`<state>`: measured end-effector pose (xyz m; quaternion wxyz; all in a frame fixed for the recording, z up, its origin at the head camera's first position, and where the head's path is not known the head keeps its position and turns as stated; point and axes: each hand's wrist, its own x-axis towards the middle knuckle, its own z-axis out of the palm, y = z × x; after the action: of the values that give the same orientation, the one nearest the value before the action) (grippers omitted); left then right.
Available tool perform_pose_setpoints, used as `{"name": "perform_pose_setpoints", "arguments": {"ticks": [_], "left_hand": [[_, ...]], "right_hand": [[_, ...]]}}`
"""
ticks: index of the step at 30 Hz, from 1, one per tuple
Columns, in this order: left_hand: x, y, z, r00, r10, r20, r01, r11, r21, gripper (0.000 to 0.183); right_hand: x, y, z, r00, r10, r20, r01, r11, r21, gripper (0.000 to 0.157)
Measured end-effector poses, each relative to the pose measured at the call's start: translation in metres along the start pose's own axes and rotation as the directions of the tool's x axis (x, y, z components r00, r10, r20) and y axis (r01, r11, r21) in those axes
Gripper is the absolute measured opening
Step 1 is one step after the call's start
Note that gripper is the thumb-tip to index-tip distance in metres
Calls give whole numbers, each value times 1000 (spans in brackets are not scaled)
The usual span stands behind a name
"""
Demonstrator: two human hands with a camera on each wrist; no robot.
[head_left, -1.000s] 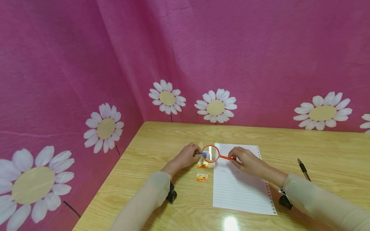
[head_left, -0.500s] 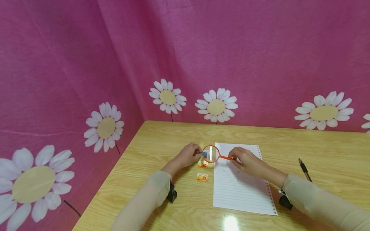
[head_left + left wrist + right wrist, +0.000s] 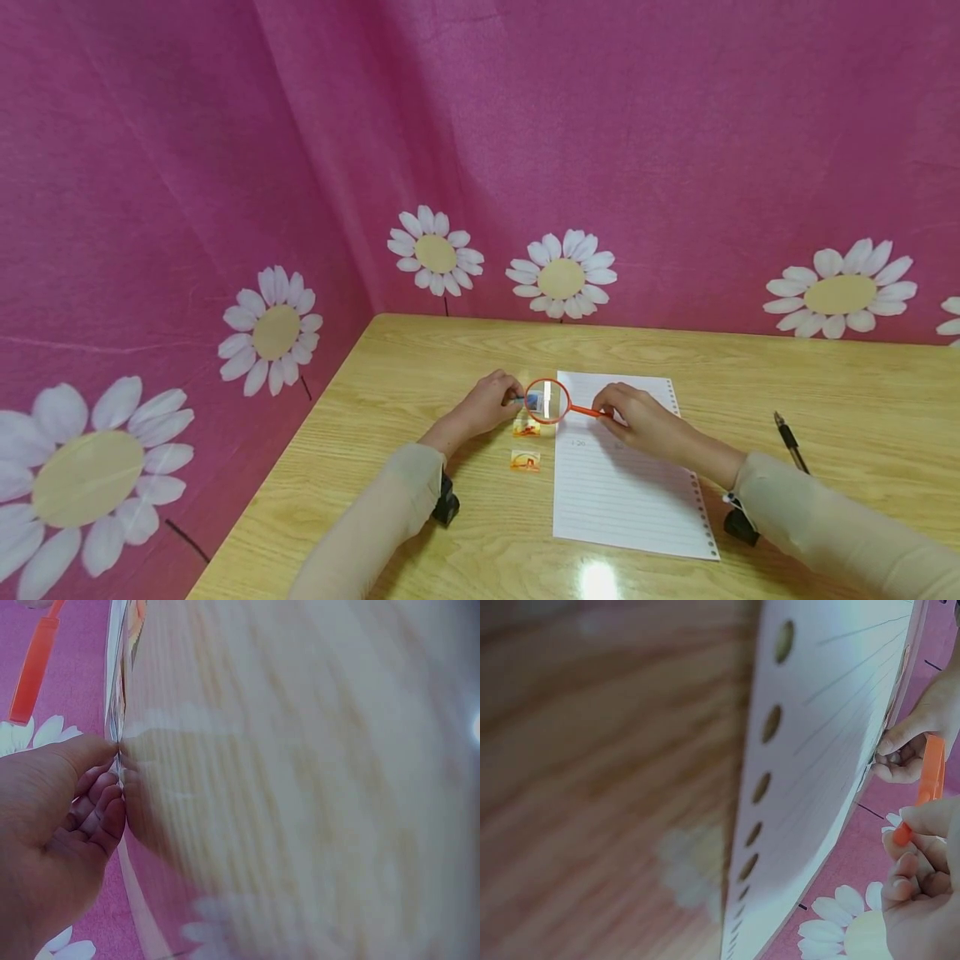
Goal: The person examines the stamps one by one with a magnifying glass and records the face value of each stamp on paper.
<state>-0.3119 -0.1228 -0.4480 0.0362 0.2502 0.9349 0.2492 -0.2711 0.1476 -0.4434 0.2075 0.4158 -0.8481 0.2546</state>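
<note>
In the head view my left hand pinches the left edge of a small blue picture card, stamp-sized, low over the table. My right hand holds a magnifying glass by its orange handle, thumb and fingers round the handle's end. Its round lens stands over the blue card, which shows through it with a bright white glare beside. In the left wrist view the left thumb meets the fingertips at the thin card edge. The orange handle shows between the right fingers in the right wrist view.
Two small yellow-orange picture cards lie in a column below the blue one. A lined sheet of paper with faint writing lies under the right hand. A black pen rests at the right. A pink flowered cloth hangs behind the table.
Both hands stay in place. The blue picture shifts very slightly within the lens.
</note>
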Motion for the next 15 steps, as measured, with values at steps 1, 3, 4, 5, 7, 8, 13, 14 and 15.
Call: {"name": "perform_pose_setpoints", "arguments": {"ticks": [1,3,4,5,7,8,13,14,15], "left_hand": [[0,0,0,1000,-4,1,4,1000,0,11],[1,-1,1,1000,-3,0,3,1000,2,11],[1,-1,1,1000,-2,-1,2,1000,0,11],[1,-1,1,1000,0,-1,0,1000,-1,10],[1,-1,1,1000,5,-1,-5,1000,-6,11],[1,-1,1,1000,9,-2,-9,1000,-9,11],[1,-9,3,997,75,-31,-76,997,-23,11],[1,-9,3,996,81,-33,-82,996,-26,10],[1,-9,3,995,89,-37,-90,996,-25,10]], "right_hand": [[0,0,0,1000,3,5,-3,1000,5,20],[0,-1,-1,1000,6,11,-6,1000,10,19],[0,-1,-2,1000,5,11,-5,1000,10,19],[0,-1,-2,1000,4,13,-4,1000,10,19],[0,-1,-2,1000,0,9,0,1000,8,20],[0,-2,-1,1000,-4,5,4,1000,3,20],[0,-1,1,1000,-17,-13,17,1000,-12,21],[0,0,1,1000,-19,-14,18,1000,-15,21],[0,0,1,1000,-19,-13,19,1000,-13,21]]}}
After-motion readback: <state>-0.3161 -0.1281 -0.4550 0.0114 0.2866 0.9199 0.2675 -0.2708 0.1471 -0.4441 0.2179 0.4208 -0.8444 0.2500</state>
